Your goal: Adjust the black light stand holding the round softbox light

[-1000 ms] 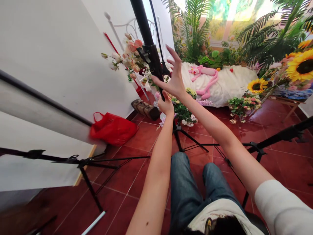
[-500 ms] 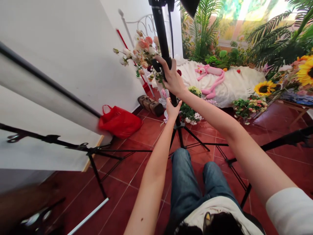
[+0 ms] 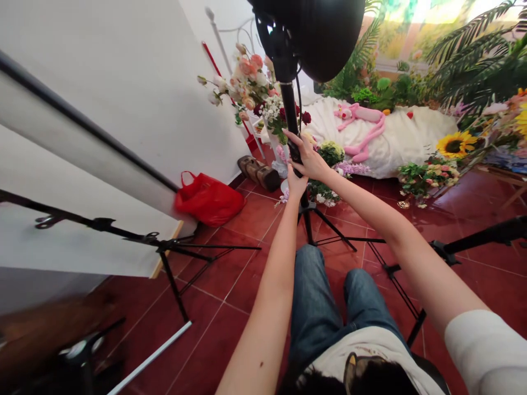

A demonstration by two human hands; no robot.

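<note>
A black light stand (image 3: 291, 106) rises in front of me, with a large dark lamp head (image 3: 325, 38) on top and a thin cable hanging beside the pole. My left hand (image 3: 297, 182) is closed round the pole low down, above where the tripod legs (image 3: 329, 222) spread. Just above it, my right hand (image 3: 312, 157) grips the same pole, its fingers wrapped over a thicker black section. The two hands nearly touch. The far sides of the fingers are partly hidden by the pole.
A red bag (image 3: 209, 200) sits by the wall at left, beside another black stand (image 3: 164, 245). One more stand (image 3: 469, 241) is at right. Behind are flowers (image 3: 249, 71), a white-draped surface (image 3: 405, 131) with a pink plush toy (image 3: 368, 115), and sunflowers (image 3: 454, 145).
My right hand has slid down to just above my left hand. The upper pole and lamp head have come down, so more of the lamp head shows. My left hand stays on the pole.
</note>
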